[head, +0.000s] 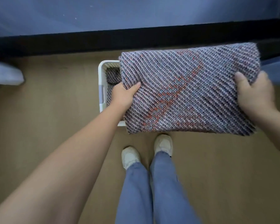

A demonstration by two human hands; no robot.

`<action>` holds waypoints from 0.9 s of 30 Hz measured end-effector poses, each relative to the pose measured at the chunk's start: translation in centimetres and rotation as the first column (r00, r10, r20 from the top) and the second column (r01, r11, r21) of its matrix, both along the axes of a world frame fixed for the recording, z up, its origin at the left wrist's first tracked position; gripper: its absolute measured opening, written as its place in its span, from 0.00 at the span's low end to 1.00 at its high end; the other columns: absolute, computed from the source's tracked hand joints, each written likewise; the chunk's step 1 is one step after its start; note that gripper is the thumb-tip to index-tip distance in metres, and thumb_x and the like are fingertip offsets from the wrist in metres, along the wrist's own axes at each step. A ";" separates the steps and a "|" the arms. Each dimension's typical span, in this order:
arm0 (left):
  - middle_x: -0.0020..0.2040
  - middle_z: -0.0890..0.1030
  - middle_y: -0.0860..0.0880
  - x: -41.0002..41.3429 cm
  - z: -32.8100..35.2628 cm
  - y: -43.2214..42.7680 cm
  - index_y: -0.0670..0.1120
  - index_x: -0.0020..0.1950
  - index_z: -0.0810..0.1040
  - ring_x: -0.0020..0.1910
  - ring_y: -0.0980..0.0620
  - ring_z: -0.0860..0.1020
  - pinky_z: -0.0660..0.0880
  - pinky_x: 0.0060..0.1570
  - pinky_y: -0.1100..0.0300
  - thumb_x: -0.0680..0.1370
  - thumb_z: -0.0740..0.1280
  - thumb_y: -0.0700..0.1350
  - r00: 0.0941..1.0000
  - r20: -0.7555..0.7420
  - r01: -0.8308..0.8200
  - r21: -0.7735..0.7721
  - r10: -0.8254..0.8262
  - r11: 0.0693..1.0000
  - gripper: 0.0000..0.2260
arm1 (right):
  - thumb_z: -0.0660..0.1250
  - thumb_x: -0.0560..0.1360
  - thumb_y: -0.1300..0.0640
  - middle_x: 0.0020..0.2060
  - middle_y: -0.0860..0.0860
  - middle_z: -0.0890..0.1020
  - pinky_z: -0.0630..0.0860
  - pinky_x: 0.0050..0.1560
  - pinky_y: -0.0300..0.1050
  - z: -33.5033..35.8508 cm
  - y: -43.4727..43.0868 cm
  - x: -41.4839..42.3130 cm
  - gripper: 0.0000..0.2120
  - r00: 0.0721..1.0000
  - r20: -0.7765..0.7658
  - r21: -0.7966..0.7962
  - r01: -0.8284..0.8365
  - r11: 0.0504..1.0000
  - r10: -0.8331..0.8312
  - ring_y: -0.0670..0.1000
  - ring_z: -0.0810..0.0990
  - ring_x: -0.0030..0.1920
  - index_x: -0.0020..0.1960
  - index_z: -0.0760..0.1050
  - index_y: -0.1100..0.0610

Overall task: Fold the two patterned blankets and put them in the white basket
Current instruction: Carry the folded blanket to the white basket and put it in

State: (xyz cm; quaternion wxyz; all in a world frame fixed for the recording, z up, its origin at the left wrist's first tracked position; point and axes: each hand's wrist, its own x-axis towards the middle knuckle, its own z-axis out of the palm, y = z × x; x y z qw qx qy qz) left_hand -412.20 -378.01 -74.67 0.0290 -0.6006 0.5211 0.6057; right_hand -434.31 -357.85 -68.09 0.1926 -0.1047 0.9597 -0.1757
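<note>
Two patterned blankets, one basket, two hands; listed as seen from the head view.

1) folded blanket: thick rectangular pad in a grey, blue and white diagonal weave, crossed by an orange zigzag. Held in the air above the floor, broad face up. Long axis left to right across the view, right end angled slightly away from the person. Covers most of the basket from above; contact with the basket impossible to tell.

2) left hand: grasping the left short edge of the folded blanket, thumb on top, fingers out of sight beneath.

3) right hand: grasping the right short edge, thumb and back of the hand on top, fingertips hidden under the fabric.

4) white basket: on the floor below the left part of the folded blanket. Only the left wall and far left corner showing; perforated sides, grey handle slot in the left wall. Visible wall running near to far.

5) second blanket: same weave, lying inside the white basket against the left wall, mostly hidden.

6) floor: tan, plain.

7) shoes: pale pair, toes towards the white basket, just short of the folded blanket's near edge; blue trousers above them.
</note>
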 end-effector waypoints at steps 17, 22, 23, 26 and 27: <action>0.60 0.71 0.38 3.8 -10.9 -3.4 0.37 0.64 0.66 0.58 0.37 0.73 0.70 0.54 0.46 0.78 0.63 0.50 0.740 0.579 0.579 -0.289 -0.342 0.762 0.21 | 0.55 0.78 0.56 0.51 0.69 0.76 0.72 0.49 0.59 -15.4 -5.1 4.6 0.14 0.954 0.241 0.407 -0.268 0.873 0.180 0.69 0.75 0.51 0.54 0.67 0.67; 0.76 0.50 0.38 2.9 -9.1 -1.8 0.37 0.75 0.42 0.74 0.39 0.53 0.51 0.71 0.46 0.73 0.68 0.50 0.775 0.543 0.607 -0.501 -0.323 0.617 0.44 | 0.65 0.73 0.51 0.64 0.63 0.68 0.68 0.58 0.59 -13.9 -7.0 4.3 0.32 0.921 0.057 0.340 -0.382 0.860 0.387 0.64 0.67 0.62 0.70 0.56 0.63; 0.76 0.49 0.37 2.8 -8.6 -1.3 0.38 0.75 0.41 0.75 0.39 0.51 0.47 0.71 0.45 0.70 0.70 0.55 0.737 0.570 0.672 -0.554 -0.363 0.492 0.48 | 0.67 0.71 0.47 0.67 0.62 0.64 0.65 0.62 0.60 -13.6 -7.5 4.6 0.40 0.883 0.001 0.280 -0.451 0.847 0.470 0.64 0.64 0.66 0.74 0.50 0.59; 0.76 0.43 0.36 2.6 -8.5 -0.7 0.50 0.74 0.33 0.75 0.38 0.43 0.39 0.69 0.42 0.62 0.68 0.70 0.461 0.633 0.867 -0.470 -0.622 0.164 0.57 | 0.69 0.63 0.33 0.75 0.60 0.50 0.50 0.71 0.63 -13.9 -8.5 5.8 0.53 0.665 0.060 0.168 -0.742 0.649 0.745 0.63 0.48 0.74 0.75 0.40 0.46; 0.75 0.39 0.36 2.7 -9.0 -1.0 0.54 0.72 0.28 0.75 0.38 0.40 0.37 0.68 0.42 0.59 0.66 0.73 0.353 0.639 0.914 -0.391 -0.683 0.106 0.59 | 0.68 0.60 0.30 0.76 0.58 0.44 0.45 0.71 0.64 -14.5 -8.4 6.2 0.57 0.565 0.125 0.192 -0.820 0.538 0.816 0.62 0.42 0.75 0.74 0.36 0.43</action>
